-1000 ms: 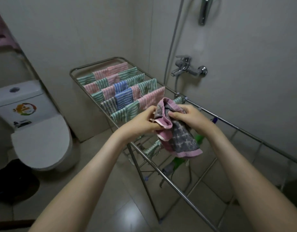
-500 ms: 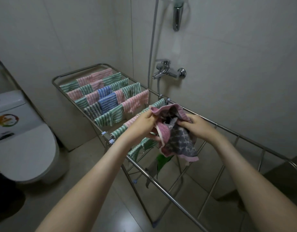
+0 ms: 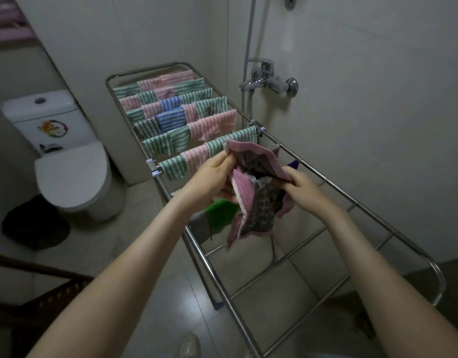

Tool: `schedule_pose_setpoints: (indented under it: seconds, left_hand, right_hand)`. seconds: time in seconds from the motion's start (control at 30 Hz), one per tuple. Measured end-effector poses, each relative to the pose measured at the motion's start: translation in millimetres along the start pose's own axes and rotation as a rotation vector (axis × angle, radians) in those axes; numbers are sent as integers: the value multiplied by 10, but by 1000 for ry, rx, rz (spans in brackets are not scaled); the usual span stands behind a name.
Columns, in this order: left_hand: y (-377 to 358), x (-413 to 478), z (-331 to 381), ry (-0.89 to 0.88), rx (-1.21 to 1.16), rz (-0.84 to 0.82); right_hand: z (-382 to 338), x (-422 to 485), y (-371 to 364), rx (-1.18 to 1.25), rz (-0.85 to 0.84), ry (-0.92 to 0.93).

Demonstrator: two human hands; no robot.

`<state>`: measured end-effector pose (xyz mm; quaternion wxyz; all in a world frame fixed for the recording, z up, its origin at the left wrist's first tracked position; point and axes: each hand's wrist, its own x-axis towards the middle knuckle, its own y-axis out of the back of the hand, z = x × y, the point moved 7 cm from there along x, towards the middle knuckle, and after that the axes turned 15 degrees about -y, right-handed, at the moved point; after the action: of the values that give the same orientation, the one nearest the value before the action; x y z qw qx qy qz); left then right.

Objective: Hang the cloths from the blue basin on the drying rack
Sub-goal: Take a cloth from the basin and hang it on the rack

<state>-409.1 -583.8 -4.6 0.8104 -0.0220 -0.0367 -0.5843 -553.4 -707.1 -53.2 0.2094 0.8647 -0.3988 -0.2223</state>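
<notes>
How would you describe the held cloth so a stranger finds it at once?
Find the steel drying rack by the shower wall. Over its near rails, the left hand and right hand grip one crumpled cloth. Unlike the striped cloths beyond, it is grey-patterned, pink-bordered.

Walls (image 3: 377, 125): large pale tiles, joints visible, beyond and to the right of the right hand (image 3: 303, 189). Chrome shower tap (image 3: 268, 81) is wall-mounted up beyond that hand, and a hose (image 3: 249, 34) rises from it. White toilet (image 3: 70, 177), lid down, stands well left of the left hand (image 3: 210, 177). The cistern (image 3: 42, 117) behind it bears a coloured sticker. Floor (image 3: 93, 249): glossy beige tiles below both hands. Dark object (image 3: 34, 223), unidentified, lies beside the toilet. Lighting dim.
</notes>
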Motion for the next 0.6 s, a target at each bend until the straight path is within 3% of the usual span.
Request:
schedule_pose_setpoints:
  seconds: [0.27, 0.6]
  left_hand:
    - [-212, -159, 7, 48, -33, -16]
    - [-42, -428, -371, 254, 331, -144]
  right_hand:
    - [114, -176, 211, 15, 229, -38]
    - [161, -364, 322, -29, 333, -51]
